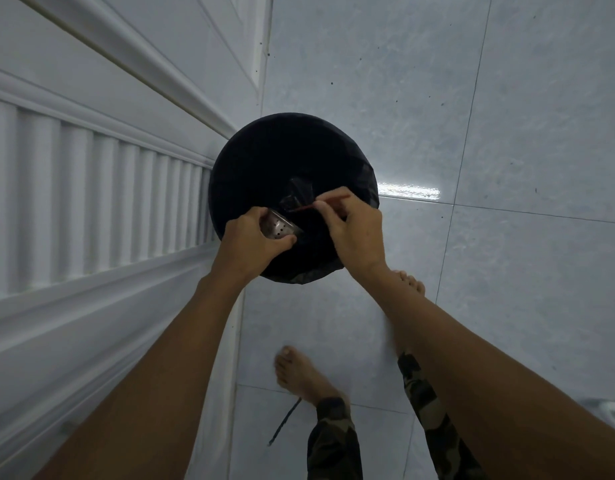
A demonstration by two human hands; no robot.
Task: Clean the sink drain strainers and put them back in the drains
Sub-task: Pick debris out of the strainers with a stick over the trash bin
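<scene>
Over the tiled floor (pixel 472 116) beside a white panelled cabinet (pixel 91 188), I lean above a black-lined trash bin (pixel 285 150). My left hand (pixel 254 244) is curled tight around a perforated metal sink strainer (pixel 280 228), held over the bin's mouth. My right hand (pixel 358 230) pinches a thin red stick (pixel 319 202), tip aimed at the strainer. Best, I judge, to tilt the strainer's opening downward and scrape in short strokes so debris drops inside the liner, not on the floor.
</scene>
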